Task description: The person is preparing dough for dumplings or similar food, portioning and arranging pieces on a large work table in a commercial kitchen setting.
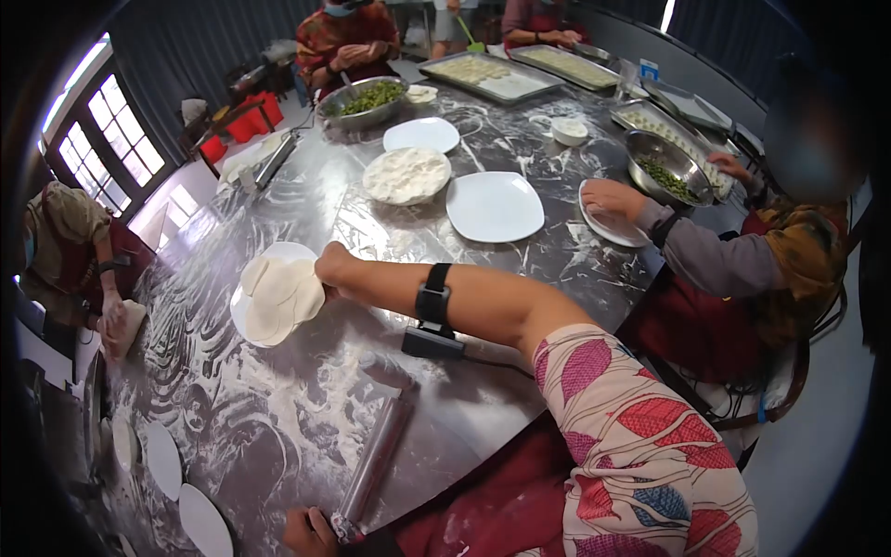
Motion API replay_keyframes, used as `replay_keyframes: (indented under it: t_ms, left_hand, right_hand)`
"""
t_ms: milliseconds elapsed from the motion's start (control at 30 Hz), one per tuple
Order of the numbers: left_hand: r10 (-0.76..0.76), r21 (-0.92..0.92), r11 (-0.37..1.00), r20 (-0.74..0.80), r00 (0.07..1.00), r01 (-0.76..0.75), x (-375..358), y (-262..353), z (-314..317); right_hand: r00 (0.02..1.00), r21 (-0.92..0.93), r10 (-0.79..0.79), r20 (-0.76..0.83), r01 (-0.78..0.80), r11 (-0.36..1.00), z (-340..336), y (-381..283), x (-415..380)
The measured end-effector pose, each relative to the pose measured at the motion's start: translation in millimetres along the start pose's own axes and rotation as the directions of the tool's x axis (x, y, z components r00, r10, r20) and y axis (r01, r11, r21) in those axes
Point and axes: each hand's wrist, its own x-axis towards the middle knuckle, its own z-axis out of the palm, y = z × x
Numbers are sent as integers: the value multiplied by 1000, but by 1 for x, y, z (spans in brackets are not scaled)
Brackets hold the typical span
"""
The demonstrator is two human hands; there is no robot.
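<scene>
My right hand (336,266) reaches across the table to a white plate (239,320) with a stack of thin round dough wrappers (277,302). Its fingers are closed at the right edge of the top wrapper; their tips are partly hidden. Low in the view, at the table's near edge, is my left hand (309,532). It is cut off by the frame, and I cannot make out its grip. Beside it lies a rolling pin (376,455), slanting away across the floured metal tabletop (464,399).
Beyond my right arm are a bowl of flour (406,176) and a square white plate (495,206). Metal bowls of green filling (364,100) (664,176) and trays of dumplings (492,76) stand farther off. Co-workers sit or stand around the table; one hand (613,200) rests over a plate at right.
</scene>
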Motion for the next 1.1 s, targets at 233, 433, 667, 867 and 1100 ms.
replay_keyframes:
  t_ms: [233,433,667,867,1100]
  left_hand:
    - [-2,-67,998,-63,998,-2,-6,-12,9]
    - [-3,-6,1000,-60,998,3,-5,-12,10]
    - [-6,106,994,-20,1000,8,-5,-12,10]
    - [-14,112,994,14,1000,12,0,3,0]
    - [-26,160,987,54,998,17,-3,-7,3]
  right_hand:
    - [998,140,-62,18,59,988,-75,-24,-42]
    - [983,233,-130,-129,157,960,-178,-47,-93]
    - [800,236,-227,-555,413,880,-310,-26,-43]
    - [631,257,-181,-754,538,803,-370,-33,15]
    - [635,304,-86,-768,480,823,-385,-55,27]
